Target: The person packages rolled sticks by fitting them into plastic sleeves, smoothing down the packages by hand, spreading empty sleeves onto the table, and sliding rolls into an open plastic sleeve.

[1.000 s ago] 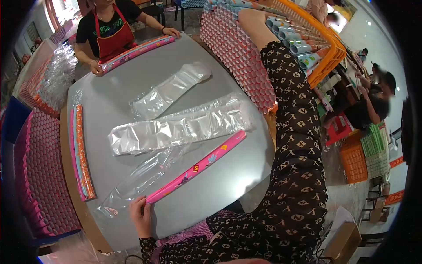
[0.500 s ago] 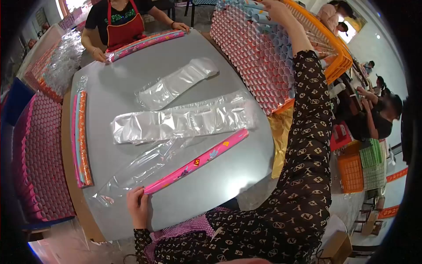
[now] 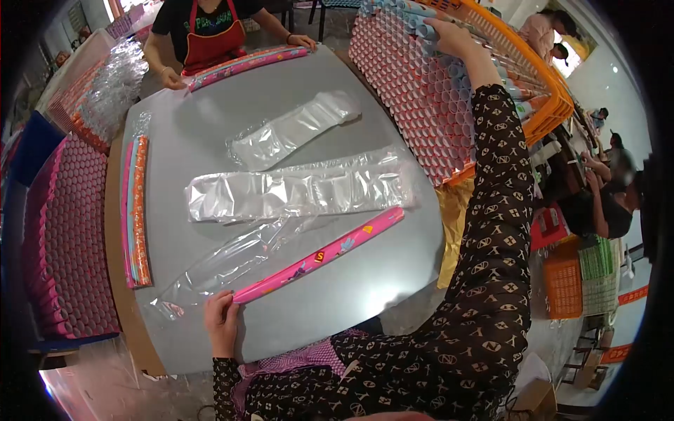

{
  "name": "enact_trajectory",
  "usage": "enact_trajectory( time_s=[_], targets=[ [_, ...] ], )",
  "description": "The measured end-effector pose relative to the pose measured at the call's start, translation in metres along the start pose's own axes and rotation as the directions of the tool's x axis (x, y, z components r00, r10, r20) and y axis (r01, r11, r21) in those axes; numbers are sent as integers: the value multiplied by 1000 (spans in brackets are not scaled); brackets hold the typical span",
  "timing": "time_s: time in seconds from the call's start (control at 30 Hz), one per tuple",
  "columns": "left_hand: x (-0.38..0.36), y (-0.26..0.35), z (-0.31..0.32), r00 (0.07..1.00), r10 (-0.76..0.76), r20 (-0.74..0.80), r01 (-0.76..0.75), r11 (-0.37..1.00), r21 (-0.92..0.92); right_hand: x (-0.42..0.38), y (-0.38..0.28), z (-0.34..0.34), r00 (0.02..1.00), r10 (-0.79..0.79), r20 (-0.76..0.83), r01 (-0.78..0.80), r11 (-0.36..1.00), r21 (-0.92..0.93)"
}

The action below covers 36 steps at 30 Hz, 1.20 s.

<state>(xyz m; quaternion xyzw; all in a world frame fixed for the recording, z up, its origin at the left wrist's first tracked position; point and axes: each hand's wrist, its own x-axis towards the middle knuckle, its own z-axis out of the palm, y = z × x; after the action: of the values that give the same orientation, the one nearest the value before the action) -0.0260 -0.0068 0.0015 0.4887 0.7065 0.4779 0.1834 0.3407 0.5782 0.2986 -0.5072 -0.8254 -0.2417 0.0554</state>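
Note:
My left hand [image 3: 222, 323] is closed on the near end of a pink patterned wrapping-paper roll [image 3: 319, 257], which lies slantwise on the grey table [image 3: 337, 309]. Just beyond that roll, a loose clear plastic sleeve [image 3: 232, 263] is spread out. Over the stacked rolls at upper right, my right hand [image 3: 453, 41] has its fingers around the end of a light-blue roll [image 3: 425, 30]; the fingertips are partly hidden. Two piles of flat clear plastic sleeves, one nearer [image 3: 302, 194] and one farther [image 3: 295, 131], lie mid-table.
Pink, blue and orange rolls [image 3: 138, 210] lie along the left table edge. Across the table, a person in a red apron [image 3: 214, 38] holds bundled rolls [image 3: 249, 67]. An orange crate [image 3: 554, 105] stands at right, a pink stack of rolls [image 3: 77, 238] at left. Other people sit farther right.
My right hand has come nearer over the stack, now at a light-blue roll's end. The view has shifted slightly. My left hand keeps its hold on the pink roll.

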Motion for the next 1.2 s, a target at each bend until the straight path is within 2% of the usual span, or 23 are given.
enact_trajectory(
  time_s=[0.13,0.2,0.33,0.47,0.57,0.67,0.7,0.77,0.87,0.93,0.97,1.0,1.07,1.13,1.2],
  targets=[
    [-1,-8,2,997,64,-51,-62,998,26,-4,-14,-8,999,31,12,-30,998,-54],
    [-1,-9,2,998,48,-28,-48,999,5,-6,-18,0,994,11,-110,-21,996,-90],
    [1,-2,-2,994,107,-6,-107,991,79,-10,-27,0,982,6,-190,-30,992,-124],
    [1,-2,-2,996,94,-6,-93,993,74,-3,-26,14,945,-57,-321,-5,982,-187],
    [1,-4,1,994,88,-65,-86,996,36,-10,-43,9,869,-137,-475,18,969,-247],
    [-1,-6,2,995,71,-64,-68,996,56,-11,-62,1,852,-193,-487,54,957,-286],
    [-1,-6,1,996,62,-70,-58,996,62,-8,-69,-2,886,-182,-427,51,953,-299],
    [1,-6,0,987,153,-50,-147,984,95,-10,-83,-4,863,-205,-461,87,961,-264],
    [0,-5,0,992,117,-49,-112,989,91,-23,-117,-26,851,-203,-484,133,975,-176],
    [-2,-9,1,992,107,-59,-103,992,78,-26,-131,-36,763,-302,-571,256,953,-161],
    [-2,-10,2,992,107,-65,-103,993,60,-26,-139,-42,802,-317,-507,266,949,-172],
    [-1,-11,2,992,103,-72,-98,993,64,-28,-146,-48,799,-320,-510,272,947,-169],
    [-2,-11,1,993,104,-63,-98,991,92,-41,-167,-68,732,-359,-579,409,911,-49],
    [0,-11,0,989,136,-62,-128,985,119,-50,-186,-86,709,-350,-612,421,906,-31],
    [-2,-10,-1,986,159,-52,-150,978,148,-66,-203,-113,621,-343,-704,522,852,45]
  ],
)
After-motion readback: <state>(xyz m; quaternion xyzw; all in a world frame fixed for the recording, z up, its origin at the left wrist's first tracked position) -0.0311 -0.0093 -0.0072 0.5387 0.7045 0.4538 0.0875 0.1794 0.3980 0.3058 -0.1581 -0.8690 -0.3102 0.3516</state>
